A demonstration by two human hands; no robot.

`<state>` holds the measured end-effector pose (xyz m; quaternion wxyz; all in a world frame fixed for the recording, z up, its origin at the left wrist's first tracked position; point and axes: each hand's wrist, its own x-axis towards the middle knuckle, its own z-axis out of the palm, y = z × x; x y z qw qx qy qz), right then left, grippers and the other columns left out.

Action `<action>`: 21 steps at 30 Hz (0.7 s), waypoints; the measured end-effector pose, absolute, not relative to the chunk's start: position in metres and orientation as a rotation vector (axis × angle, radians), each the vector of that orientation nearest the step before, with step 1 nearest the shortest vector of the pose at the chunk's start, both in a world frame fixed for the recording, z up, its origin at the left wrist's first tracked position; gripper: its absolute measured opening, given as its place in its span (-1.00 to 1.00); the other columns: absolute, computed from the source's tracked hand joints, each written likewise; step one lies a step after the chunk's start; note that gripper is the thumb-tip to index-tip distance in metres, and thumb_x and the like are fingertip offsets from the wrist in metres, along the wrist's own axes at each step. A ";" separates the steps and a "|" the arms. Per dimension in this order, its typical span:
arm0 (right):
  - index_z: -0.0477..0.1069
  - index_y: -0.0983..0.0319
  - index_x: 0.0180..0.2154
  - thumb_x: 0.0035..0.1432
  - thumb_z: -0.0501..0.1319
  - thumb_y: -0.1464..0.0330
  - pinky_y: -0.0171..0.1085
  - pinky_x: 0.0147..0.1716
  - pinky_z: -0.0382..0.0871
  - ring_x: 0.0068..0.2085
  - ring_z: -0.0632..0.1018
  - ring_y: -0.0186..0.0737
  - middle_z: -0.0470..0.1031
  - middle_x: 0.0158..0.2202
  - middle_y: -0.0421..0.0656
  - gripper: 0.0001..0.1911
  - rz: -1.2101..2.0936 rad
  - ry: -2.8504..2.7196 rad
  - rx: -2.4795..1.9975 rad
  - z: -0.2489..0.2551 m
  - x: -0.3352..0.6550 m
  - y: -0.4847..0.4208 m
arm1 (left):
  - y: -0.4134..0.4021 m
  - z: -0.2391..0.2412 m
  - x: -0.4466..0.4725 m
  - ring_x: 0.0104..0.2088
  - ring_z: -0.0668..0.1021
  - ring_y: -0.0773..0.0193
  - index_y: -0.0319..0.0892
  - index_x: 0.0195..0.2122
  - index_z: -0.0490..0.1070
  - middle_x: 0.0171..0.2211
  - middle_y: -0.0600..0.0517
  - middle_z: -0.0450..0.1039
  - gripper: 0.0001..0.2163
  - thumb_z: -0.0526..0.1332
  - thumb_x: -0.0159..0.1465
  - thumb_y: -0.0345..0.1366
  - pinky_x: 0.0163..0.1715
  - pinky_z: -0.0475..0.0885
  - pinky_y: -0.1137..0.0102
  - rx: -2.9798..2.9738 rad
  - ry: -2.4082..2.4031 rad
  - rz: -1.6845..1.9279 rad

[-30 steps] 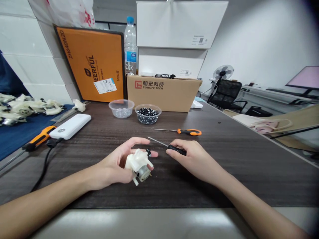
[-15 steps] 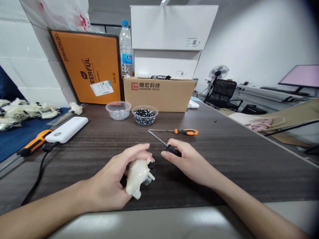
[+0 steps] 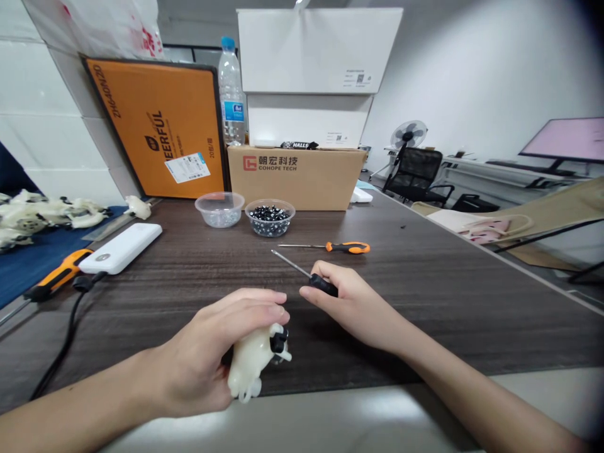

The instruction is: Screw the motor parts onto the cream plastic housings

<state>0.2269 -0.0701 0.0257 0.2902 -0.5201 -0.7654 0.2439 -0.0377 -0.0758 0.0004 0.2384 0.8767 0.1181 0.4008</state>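
Observation:
My left hand (image 3: pixel 221 352) is wrapped round a cream plastic part (image 3: pixel 248 362) with a black piece on its upper right side; the palm hides its left side. In my right hand (image 3: pixel 352 299) is a screwdriver (image 3: pixel 323 285) with a black handle, its thin metal shaft pointing up and left, away from the part. Beyond that tip lies a second screwdriver (image 3: pixel 348 248) with an orange and black handle, flat on the dark table (image 3: pixel 377 277). A clear tub (image 3: pixel 270 228) of small black and silver pieces stands behind it, beside another clear tub (image 3: pixel 219 214) with a few small pieces.
To the left are a white power bank (image 3: pixel 121 248) with a black cable, an orange-handled tool (image 3: pixel 63 270) and several cream parts (image 3: pixel 42 214) on blue cloth. An orange box (image 3: pixel 160 126), a water bottle (image 3: pixel 232 94) and a cardboard box (image 3: pixel 292 179) under white boxes stand at the back.
My left hand has turned the cream part and lowered it slightly towards me, so its black piece shows more. The held screwdriver has shifted slightly left as the view moved.

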 end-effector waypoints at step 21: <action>0.55 0.14 -0.03 0.30 0.28 0.38 -0.31 -0.33 0.37 -0.36 0.51 -0.27 0.63 -0.28 -0.27 -0.78 0.964 -2.182 -0.908 0.022 0.212 -0.086 | -0.063 0.016 -0.030 -0.49 0.64 0.15 -0.11 0.19 0.27 -0.35 -0.07 0.68 -0.42 0.15 0.08 -0.23 -0.62 0.23 0.55 1.014 0.459 0.347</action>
